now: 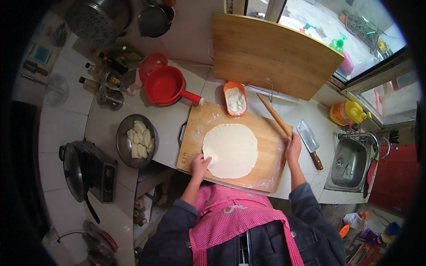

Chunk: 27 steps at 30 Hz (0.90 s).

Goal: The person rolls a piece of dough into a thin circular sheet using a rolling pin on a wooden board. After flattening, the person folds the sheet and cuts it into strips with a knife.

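Note:
A thin round sheet of rolled dough point(231, 151) lies flat on a wooden cutting board point(266, 173) dusted with flour. My left hand point(200, 166) pinches the sheet's left edge between thumb and fingers. At the board's right side my right hand point(293, 148) grips the near end of a tapered wooden rolling pin point(274, 114), which slants away over the board's far right corner. An orange scoop of flour point(236, 100) rests against the board's far edge. To the right, a cleaver point(309, 141) with a wooden handle lies on the counter.
On the left stand a steel bowl of dough pieces point(139, 141), a red plastic ladle point(165, 84) and a lidded pan point(74, 173) on an electric cooker. A large wooden board point(269, 55) leans at the back. A sink point(349, 166) and a yellow jug point(347, 113) are at right.

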Motion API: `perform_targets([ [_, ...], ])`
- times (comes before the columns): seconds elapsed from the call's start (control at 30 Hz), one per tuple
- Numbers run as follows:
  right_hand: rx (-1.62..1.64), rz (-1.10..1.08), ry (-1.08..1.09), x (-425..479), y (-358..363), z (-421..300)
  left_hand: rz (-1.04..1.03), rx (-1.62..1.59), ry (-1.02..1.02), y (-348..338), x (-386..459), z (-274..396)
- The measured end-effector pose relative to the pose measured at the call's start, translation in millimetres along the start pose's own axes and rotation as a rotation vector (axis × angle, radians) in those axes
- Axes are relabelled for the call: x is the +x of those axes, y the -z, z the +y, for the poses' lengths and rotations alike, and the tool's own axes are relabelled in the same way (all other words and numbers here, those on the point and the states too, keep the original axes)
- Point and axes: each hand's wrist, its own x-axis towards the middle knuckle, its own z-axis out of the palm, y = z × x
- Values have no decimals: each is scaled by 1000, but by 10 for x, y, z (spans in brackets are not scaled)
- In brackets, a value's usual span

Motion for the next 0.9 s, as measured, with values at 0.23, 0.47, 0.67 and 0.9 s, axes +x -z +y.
perform_targets([
  [0.23,103,-442,445,-727,-36,-914,195,-185,22,13,-166,-409],
  [0.47,-9,-465,583,-546,-347,-1320,345,717,-391,416,-282,208],
  [0.67,-25,-337,623,-503,-466,-1441,156,910,-574,399,144,218],
  [0.9,97,-301,573,71,-622,-1592,-11,897,-820,385,476,380],
])
